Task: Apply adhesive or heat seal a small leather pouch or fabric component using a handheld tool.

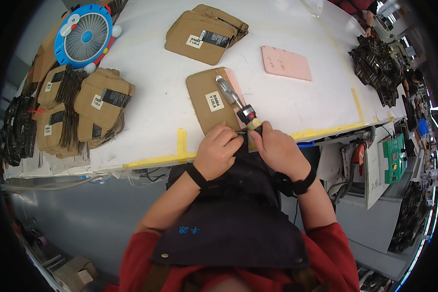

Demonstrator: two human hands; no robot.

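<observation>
- At the far left edge, dark bundles (15,130) are hung or heaped beside the table, out of the way of the hands.
- A round blue fan with a cartoon face (86,36) is stood at the table's back left corner, its grille turned toward the seat, probably for cooling.
- Stacks of brown cardboard sleeves (85,109), each with a white label and a black band, are fanned out on the left of the white table (151,82), seemingly kept within reach.
- A yellow tape strip (181,141) is stuck along the near table edge, perhaps as a marker.
- The left hand (217,149) is curled, fingers bent down onto the near edge of a single cardboard sleeve (210,100) and a small dark piece at the table edge; this is judged to be a pinning grip that keeps the work steady.
- The sleeve is laid lengthwise straight ahead, with a pink sheet partly under it.
- A second pile of sleeves (204,33) is set further back in the middle.
- A metal-tipped hand tool (236,102) with a black and red collar is rested over the sleeve, tip pointing away.
- The right hand (277,148) is closed around the tool's handle, thumb and fingers wrapped tight, so that the tip can be steered.
- A pink foam pad (286,63) is left apart on the right.
- More dark bundles (377,68) are piled at the right end.
</observation>
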